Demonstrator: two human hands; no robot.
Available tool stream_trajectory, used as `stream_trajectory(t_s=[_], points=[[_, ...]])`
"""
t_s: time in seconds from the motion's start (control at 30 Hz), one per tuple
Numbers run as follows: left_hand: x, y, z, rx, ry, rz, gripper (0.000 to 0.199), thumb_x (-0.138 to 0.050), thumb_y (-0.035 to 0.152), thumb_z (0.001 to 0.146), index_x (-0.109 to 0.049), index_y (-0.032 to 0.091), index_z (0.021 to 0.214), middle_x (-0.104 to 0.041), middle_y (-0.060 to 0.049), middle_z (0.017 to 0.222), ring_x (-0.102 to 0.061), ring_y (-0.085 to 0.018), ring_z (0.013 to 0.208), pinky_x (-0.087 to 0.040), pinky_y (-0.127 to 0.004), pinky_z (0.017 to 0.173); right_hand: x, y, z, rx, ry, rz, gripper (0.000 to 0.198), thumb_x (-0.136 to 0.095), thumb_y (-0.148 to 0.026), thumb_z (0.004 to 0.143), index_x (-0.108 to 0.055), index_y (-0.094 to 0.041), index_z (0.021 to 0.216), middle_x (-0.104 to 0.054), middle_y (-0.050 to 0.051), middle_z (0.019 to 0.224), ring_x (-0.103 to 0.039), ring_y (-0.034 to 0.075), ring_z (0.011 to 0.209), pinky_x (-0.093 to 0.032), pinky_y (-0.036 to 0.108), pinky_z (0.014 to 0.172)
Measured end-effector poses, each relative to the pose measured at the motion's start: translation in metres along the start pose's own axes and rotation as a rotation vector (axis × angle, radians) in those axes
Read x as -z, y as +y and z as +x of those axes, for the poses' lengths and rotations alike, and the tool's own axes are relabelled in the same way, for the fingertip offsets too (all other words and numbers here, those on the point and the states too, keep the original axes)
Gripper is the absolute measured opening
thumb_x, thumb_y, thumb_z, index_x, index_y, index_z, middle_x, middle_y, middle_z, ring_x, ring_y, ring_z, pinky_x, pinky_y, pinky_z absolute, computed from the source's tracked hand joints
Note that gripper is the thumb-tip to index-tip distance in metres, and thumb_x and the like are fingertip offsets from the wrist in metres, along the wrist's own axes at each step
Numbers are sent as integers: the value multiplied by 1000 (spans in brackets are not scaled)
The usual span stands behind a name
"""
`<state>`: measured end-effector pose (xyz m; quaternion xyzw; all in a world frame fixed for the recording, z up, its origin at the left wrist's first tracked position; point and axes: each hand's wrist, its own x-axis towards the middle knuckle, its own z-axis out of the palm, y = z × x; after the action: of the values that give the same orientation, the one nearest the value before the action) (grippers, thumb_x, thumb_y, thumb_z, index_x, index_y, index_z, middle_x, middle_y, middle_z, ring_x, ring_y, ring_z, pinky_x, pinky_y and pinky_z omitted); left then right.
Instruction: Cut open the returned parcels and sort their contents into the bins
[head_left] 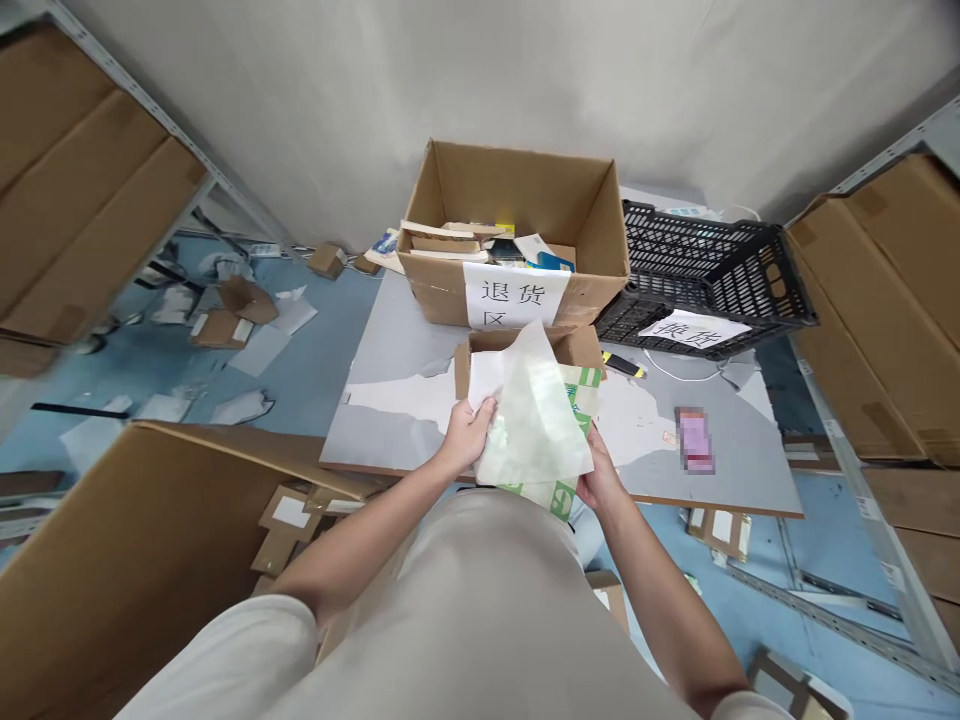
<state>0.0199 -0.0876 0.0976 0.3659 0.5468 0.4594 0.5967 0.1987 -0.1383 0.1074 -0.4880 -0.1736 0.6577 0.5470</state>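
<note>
My left hand [468, 436] is closed on the left side of a pale, glossy sheet [536, 420], thumb on top, with a white paper [486, 376] just above the thumb. On the other side, my right hand [600, 476] grips the edge of a green-and-white printed packet [588, 392] that lies beneath the sheet. The sheet covers most of the packet, so its exact kind is hidden. Right behind them an open small cardboard box [579, 347] stands on the table. A yellow-and-black utility knife [624, 366] lies to the right of that box.
A large labelled cardboard box [442, 292] holding books and packets stands at the back of the table [397, 430]. Beside it is a black plastic crate [705, 270]. A blurred pink item [695, 440] lies at right. A tall open carton [150, 540] stands at left; shelves flank both sides.
</note>
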Motion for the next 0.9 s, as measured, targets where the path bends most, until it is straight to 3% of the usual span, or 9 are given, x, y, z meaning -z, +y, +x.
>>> stream_trajectory(t_s=[0.1,0.23,0.4,0.53,0.63,0.7,0.77,0.83,0.9], points=[[34,5,17,-138,221,111,34,-63,47,78,-65,13,81,-67,-3,74,-62,-16,69,-49,-25,65,-5,4,7,6,71,-40,47,-77,-25,55,-60,-29,98,-73,-3,81,-71,27,82,-58,43,72],[126,6,50,-273,637,469,28,-51,33,86,-65,11,96,-69,-10,92,-65,-21,89,-50,-31,82,-3,0,13,39,78,-67,42,-70,-39,62,-61,-28,102,-74,3,90,-70,32,88,-56,51,72],[200,-35,69,81,677,930,41,-38,10,86,-58,9,121,-60,-18,125,-53,-26,122,-37,-37,105,0,-12,12,103,116,-77,46,-68,-33,63,-60,-33,109,-72,3,103,-67,33,99,-54,52,79],[185,-74,74,243,545,894,50,-53,13,79,-50,0,128,-55,-27,129,-49,-33,127,-37,-43,106,-8,-12,11,89,166,-19,50,-71,-29,57,-61,-30,106,-73,2,94,-68,33,94,-55,51,77],[162,-82,69,339,519,873,81,-68,26,72,-34,-8,136,-39,-36,139,-32,-42,137,-32,-53,107,-9,-10,14,97,167,-22,55,-73,-27,52,-61,-28,106,-74,2,92,-69,32,92,-57,48,74],[144,-73,54,236,620,833,93,-63,36,77,-16,-8,144,-15,-36,150,-10,-40,144,-23,-56,112,-8,-9,16,102,162,-37,58,-74,-26,52,-60,-28,109,-73,2,95,-69,30,92,-57,46,73],[120,-55,30,-53,611,704,91,-56,42,82,-9,1,148,-7,-28,156,-4,-34,146,-19,-50,115,-7,-7,16,115,152,-64,59,-74,-28,54,-59,-28,111,-73,2,96,-69,29,92,-57,44,72],[89,-35,1,-225,230,457,86,-59,50,80,-21,13,148,-27,-21,153,-25,-30,143,-31,-44,112,-9,-7,15,138,123,-97,58,-73,-31,56,-58,-28,112,-72,2,97,-68,29,94,-57,43,74],[57,-16,-25,-135,-198,186,88,-69,52,71,-32,18,144,-48,-19,140,-49,-31,128,-44,-43,101,-13,-8,16,160,91,-120,55,-73,-38,60,-59,-27,112,-72,3,99,-67,28,97,-56,43,76]])
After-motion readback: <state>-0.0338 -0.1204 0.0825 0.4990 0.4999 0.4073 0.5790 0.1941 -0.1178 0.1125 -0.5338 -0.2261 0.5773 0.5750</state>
